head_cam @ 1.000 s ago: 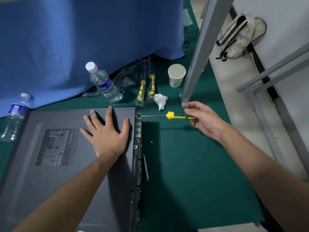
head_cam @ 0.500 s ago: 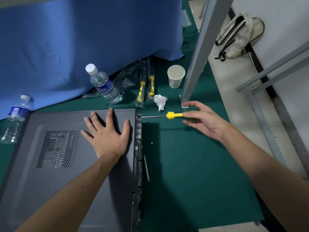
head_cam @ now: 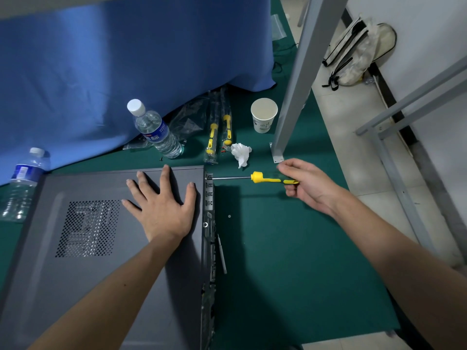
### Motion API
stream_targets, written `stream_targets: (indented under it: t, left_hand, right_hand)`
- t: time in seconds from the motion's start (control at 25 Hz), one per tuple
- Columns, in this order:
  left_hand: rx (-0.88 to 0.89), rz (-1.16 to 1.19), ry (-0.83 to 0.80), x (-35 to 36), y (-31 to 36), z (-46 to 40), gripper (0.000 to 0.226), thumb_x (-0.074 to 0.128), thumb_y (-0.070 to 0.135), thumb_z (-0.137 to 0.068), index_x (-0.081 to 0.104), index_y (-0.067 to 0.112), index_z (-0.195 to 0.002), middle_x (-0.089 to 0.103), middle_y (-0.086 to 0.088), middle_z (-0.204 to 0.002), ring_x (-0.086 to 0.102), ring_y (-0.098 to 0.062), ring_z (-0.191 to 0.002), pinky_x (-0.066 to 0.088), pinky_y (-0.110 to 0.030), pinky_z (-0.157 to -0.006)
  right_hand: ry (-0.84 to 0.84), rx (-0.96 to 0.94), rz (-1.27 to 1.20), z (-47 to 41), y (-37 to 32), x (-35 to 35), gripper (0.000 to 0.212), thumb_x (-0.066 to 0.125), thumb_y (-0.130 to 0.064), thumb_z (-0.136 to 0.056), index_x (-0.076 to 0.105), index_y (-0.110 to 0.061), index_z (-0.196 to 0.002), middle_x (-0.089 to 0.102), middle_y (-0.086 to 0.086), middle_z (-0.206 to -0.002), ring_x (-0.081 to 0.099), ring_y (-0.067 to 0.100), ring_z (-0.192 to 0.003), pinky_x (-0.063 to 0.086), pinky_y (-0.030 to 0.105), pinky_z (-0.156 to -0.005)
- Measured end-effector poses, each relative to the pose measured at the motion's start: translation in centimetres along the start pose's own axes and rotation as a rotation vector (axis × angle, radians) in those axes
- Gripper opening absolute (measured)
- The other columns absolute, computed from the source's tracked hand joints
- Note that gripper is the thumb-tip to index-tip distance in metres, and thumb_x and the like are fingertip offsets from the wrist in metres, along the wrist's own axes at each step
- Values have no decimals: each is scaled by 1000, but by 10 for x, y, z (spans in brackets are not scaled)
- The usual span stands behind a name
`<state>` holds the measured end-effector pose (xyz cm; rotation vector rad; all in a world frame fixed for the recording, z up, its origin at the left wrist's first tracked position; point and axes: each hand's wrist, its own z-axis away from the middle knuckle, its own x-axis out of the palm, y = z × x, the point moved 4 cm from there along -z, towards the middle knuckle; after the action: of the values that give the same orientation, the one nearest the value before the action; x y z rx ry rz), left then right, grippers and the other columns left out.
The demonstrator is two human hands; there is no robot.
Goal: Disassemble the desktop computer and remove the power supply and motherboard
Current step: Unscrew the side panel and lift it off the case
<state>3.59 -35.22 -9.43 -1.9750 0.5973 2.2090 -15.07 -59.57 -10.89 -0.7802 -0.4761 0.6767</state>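
Note:
A grey desktop computer case [head_cam: 75, 238] lies on its side on the green table, its vented side panel up and its rear edge [head_cam: 208, 223] facing right. My left hand [head_cam: 161, 210] presses flat on the panel near that edge, fingers spread. My right hand [head_cam: 307, 184] grips the yellow-and-green handle of a screwdriver [head_cam: 262, 178]. Its shaft lies level, and the tip sits at the top corner of the case's rear edge.
Two water bottles [head_cam: 156, 132] [head_cam: 24, 178], two packaged screwdrivers [head_cam: 218, 133], a crumpled tissue [head_cam: 241, 152] and a paper cup [head_cam: 263, 114] lie behind the case. A grey metal post [head_cam: 290, 97] stands just beyond my right hand. A loose screw [head_cam: 229, 216] rests on the mat. Blue cloth covers the back.
My right hand's fingers opened on the handle half a second ago and have closed round it again, further back. My left hand and the case have stayed put.

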Motion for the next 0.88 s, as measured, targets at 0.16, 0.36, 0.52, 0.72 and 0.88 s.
stream_targets:
  t: [0.16,0.36,0.52,0.72,0.88]
  left_hand:
    - [3,2,-8,-1,1,1,79,23,73,-83,24,35,-153,9,-20,-162,-4,-36,-150,-2,-63,-116]
    - [12,-10,-17,-1,1,0,79,22,73,-84,22,35,-153,9,-20,-161,-4,-37,-150,-2,-63,-116]
    - [55,1,-21,-1,2,0,76,22,70,-87,25,34,-153,13,-18,-161,-3,-34,-150,0,-62,-117]
    - [272,60,-26,-3,7,2,58,33,63,-96,36,37,-148,22,-11,-159,5,-28,-151,1,-56,-119]
    - [509,170,-73,-13,21,-7,47,59,41,-93,52,30,-138,39,-9,-145,29,-28,-142,10,-58,-119]
  right_hand:
    - [-57,29,-13,2,-1,-3,22,74,-19,-84,63,-17,-103,63,2,-99,62,14,-73,55,32,-71]
    - [14,32,64,2,-4,1,5,62,-19,-95,60,-15,-98,53,5,-83,47,12,-58,40,24,-53]
    - [-25,-28,-21,1,-10,0,22,73,-13,-83,63,-16,-102,58,6,-105,63,16,-75,54,28,-72]
    - [98,-65,202,2,-14,2,3,60,-22,-95,63,-20,-95,54,1,-87,48,13,-61,42,24,-56]
    - [21,-87,-56,4,-11,0,24,67,-1,-86,64,-17,-102,59,6,-107,60,15,-88,54,27,-74]
